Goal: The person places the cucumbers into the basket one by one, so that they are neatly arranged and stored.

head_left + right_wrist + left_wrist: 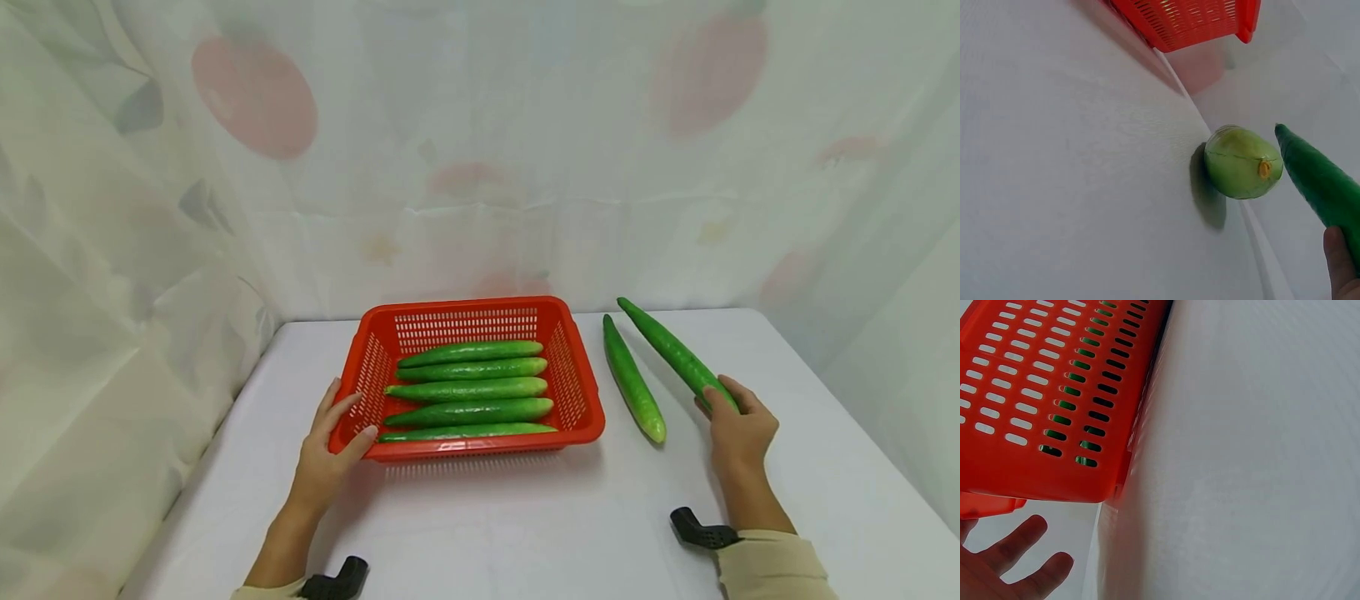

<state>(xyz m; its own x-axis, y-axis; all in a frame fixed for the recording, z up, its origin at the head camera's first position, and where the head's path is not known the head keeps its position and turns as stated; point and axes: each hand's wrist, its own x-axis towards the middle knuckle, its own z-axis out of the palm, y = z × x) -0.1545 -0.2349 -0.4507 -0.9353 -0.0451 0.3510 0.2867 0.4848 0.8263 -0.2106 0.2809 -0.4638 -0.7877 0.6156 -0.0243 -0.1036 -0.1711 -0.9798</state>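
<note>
While your right hand sits at the lower right of the head view, its fingers curl round the near end of a dark green cucumber, so that end is hidden under them; the right wrist view shows only one fingertip at its bottom right edge, against the cucumber's skin. Just left of it lies a second, paler cucumber, loose on the white table, the two close but apart at your end. In the right wrist view you see this one end-on, its length out of sight.

Your left hand, at the lower centre-left, has its fingers spread and nearly straight against the near left corner of the red basket. The left wrist view cuts the hand off at the bottom left corner and shows only green glimpses through the basket's slots.

Count five cucumbers side by side in the basket, lying crosswise, and two outside it: seven in all, one basket.
</note>
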